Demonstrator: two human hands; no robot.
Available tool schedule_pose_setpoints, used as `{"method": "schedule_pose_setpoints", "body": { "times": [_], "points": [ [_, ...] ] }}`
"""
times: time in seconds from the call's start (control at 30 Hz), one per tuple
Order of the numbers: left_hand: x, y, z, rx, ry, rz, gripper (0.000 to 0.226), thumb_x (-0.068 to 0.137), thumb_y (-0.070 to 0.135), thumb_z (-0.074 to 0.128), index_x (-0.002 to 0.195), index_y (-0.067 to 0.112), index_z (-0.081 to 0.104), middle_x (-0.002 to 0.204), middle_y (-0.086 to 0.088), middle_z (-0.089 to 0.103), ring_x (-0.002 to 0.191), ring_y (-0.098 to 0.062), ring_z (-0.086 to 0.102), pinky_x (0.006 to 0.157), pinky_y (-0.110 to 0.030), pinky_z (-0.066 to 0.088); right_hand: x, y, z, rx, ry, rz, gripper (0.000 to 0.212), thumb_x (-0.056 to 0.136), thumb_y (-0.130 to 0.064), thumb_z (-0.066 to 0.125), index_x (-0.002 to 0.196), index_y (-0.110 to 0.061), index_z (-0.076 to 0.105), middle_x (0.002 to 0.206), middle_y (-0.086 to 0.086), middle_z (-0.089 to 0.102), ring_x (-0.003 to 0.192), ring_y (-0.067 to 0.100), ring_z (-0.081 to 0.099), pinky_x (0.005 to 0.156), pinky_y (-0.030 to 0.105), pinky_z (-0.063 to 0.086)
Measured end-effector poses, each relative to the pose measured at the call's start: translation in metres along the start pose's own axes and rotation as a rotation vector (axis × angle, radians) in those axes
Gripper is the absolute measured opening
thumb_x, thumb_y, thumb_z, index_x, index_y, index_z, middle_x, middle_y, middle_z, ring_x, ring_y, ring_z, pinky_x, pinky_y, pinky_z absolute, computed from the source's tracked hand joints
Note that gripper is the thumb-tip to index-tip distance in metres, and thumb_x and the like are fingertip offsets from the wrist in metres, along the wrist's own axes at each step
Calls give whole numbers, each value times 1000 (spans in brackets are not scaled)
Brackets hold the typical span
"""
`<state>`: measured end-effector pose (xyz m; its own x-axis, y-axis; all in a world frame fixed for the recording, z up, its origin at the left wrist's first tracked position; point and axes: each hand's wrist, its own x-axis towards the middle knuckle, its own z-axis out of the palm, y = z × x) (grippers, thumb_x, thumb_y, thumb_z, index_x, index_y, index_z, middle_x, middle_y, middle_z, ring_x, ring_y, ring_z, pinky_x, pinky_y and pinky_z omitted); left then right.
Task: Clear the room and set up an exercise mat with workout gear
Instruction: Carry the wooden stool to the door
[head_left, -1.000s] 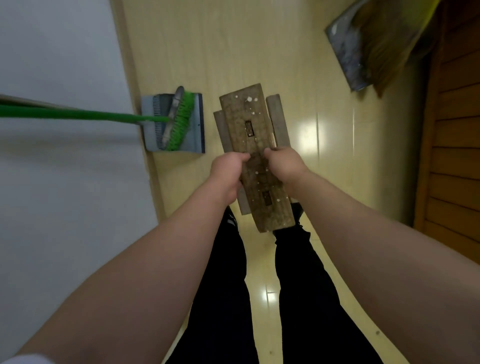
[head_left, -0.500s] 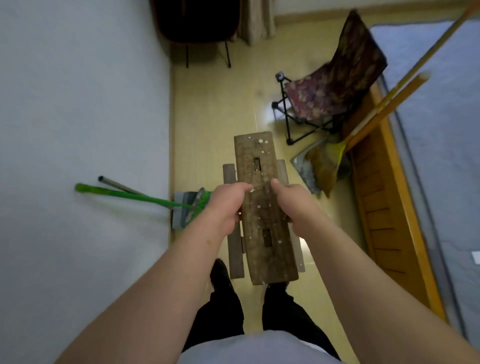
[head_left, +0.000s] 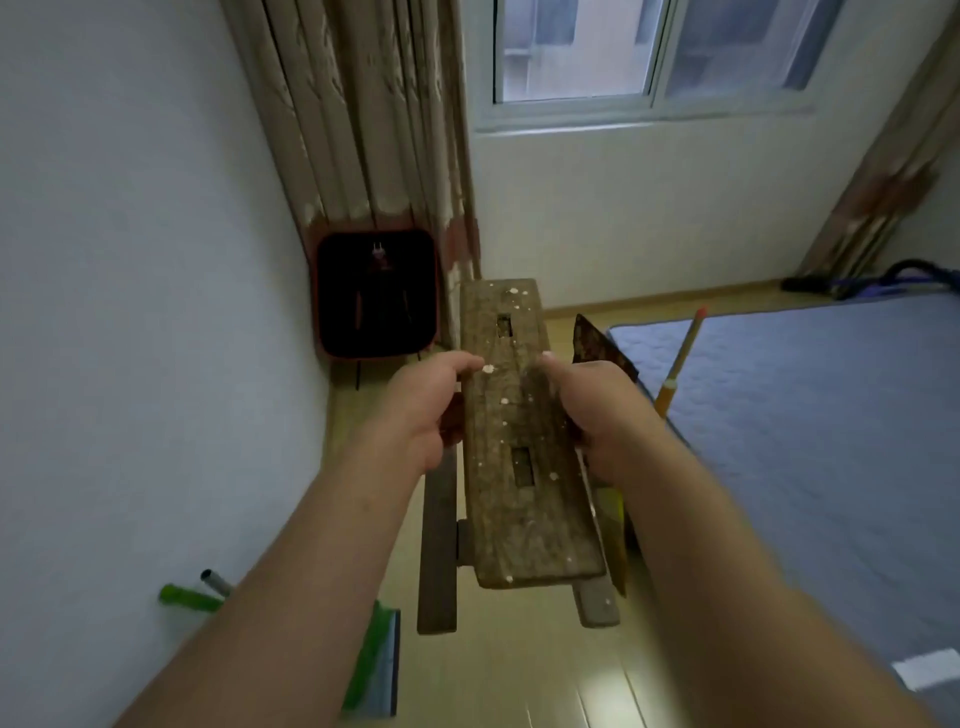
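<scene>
Wood floor, curtained window ahead: we judge clearing is approx. half done. Left grip (head_left: 423, 410) & right grip (head_left: 597, 415) each clamp a long edge of the wooden stool (head_left: 519, 457), held in the air over the floor. Blue quilted mat (head_left: 805, 415) lies flat at right; no workout gear seen. Dustpan (head_left: 390, 654), lower left: contents hidden, can't tell.

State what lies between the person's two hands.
In the head view, the paint-flecked top board of the wooden stool lies between the left hand and the right hand; each grips one long edge.
</scene>
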<state>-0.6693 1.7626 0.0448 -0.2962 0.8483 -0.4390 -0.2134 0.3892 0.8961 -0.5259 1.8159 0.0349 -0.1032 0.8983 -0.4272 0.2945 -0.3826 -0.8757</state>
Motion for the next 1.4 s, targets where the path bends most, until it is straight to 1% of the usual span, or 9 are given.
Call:
{"method": "schedule_pose_setpoints", "body": {
  "times": [0.17,0.33,0.5,0.67,0.87,1.0,1.2,1.3,1.4],
  "points": [
    [-24,50,14,-67,-74,134,18,93,25,62,104,13,70,62,2,70,66,-18,67,68,-37,54,-32,-44,-28,102,49,-126,41,95,-49,60,118,-16,68,102,6,74,93,26,71,88,47,57],
    [-35,65,37,-93,-118,194,19,89,20,65,105,11,72,65,0,71,64,-16,68,76,-39,55,-52,-55,-49,180,106,-221,27,99,-34,61,114,-14,70,95,8,77,87,26,75,84,47,61],
    [-37,65,68,-96,-160,183,23,88,22,68,107,10,71,68,-2,73,66,-18,71,65,-35,56,-59,-46,-74,264,156,-245,20,99,-26,61,107,-11,72,84,8,78,78,24,76,76,48,63],
    [-35,59,109,-95,-222,155,24,87,20,67,108,7,71,69,-6,73,78,-24,69,82,-41,58,-55,-31,-110,305,212,-222,21,100,-28,60,110,-15,73,86,6,78,81,23,76,79,47,62],
    [-25,43,167,-70,-319,59,21,88,21,66,104,8,70,64,-8,72,80,-28,69,67,-40,57,-48,-1,-158,304,308,-190,23,100,-33,58,106,-18,73,95,5,77,91,24,73,88,48,59],
    [-12,30,208,18,-411,-34,22,87,21,64,104,9,69,55,-5,66,63,-22,67,61,-37,55,-46,23,-184,349,430,-136,23,100,-34,57,104,-19,74,92,5,77,88,24,74,85,48,60],
    [-1,8,258,126,-588,-137,14,89,15,59,98,9,68,47,-3,55,30,-10,45,37,-20,42,-55,57,-206,443,647,-57,24,99,-28,59,90,-15,76,83,7,78,82,27,75,83,52,60],
    [-6,-3,281,211,-724,-167,20,90,17,59,105,8,67,51,-3,56,32,-10,43,40,-20,41,-74,75,-213,488,789,-2,23,98,-26,60,93,-9,74,89,15,76,83,27,74,83,54,60],
    [-18,-20,305,341,-852,-134,24,86,20,64,105,6,70,60,-4,61,48,-15,50,56,-28,44,-97,98,-218,499,957,48,33,93,-27,60,101,5,68,101,28,69,82,32,69,81,52,57]
  ]
}}
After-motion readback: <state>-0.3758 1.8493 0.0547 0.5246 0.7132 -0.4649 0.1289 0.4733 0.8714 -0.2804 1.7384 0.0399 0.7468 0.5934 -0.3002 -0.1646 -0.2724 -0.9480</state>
